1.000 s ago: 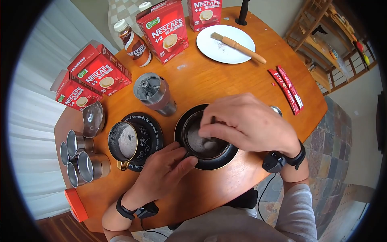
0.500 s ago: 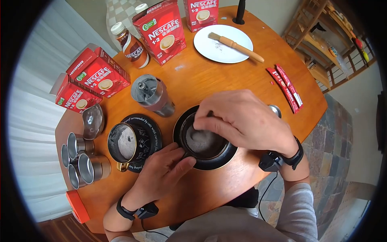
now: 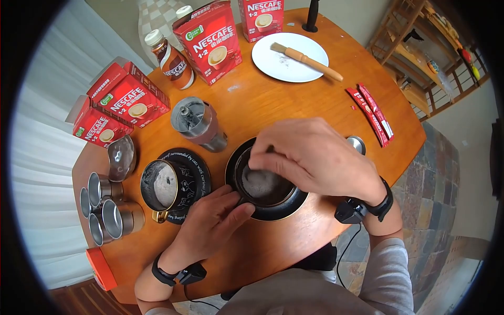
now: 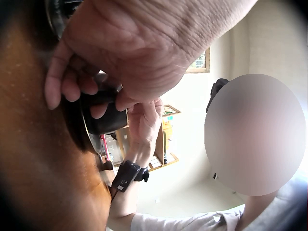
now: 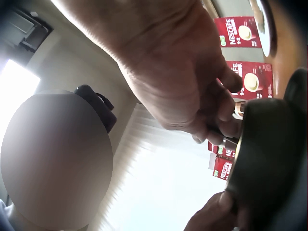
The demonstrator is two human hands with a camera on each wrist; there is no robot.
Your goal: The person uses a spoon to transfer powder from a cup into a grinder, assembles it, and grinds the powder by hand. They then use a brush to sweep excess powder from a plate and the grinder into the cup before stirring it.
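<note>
A black cup with a gold rim point(image 5: 264, 149) stands on a black, gold-edged saucer point(image 3: 283, 211) in front of the person. Inside it lies a greyish, powdery-looking content point(image 3: 258, 184). The left hand point(image 3: 212, 218) pinches the cup's handle at the near left side. Above the cup, the right hand point(image 3: 320, 157) grips a metal spoon point(image 5: 230, 142) between thumb and fingers; the spoon's lower end is hidden in the cup. A second black cup point(image 3: 166, 184), with similar contents, rests left of the left hand on a lettered black saucer point(image 3: 197, 168).
Behind the cups stands a grinder-like cylinder point(image 3: 197, 123). Several metal cups point(image 3: 118, 218) and a glass bowl point(image 3: 122, 157) are at left. Nescafe boxes point(image 3: 212, 44) and a bottle point(image 3: 170, 60) line the back. A brush point(image 3: 310, 63) lies on a white plate point(image 3: 262, 60); red sachets point(image 3: 370, 115) at right.
The right hand has shifted slightly left and back over the cup with the spoon, whose bowl showed earlier and is now hidden. The left hand stays at the handle.
</note>
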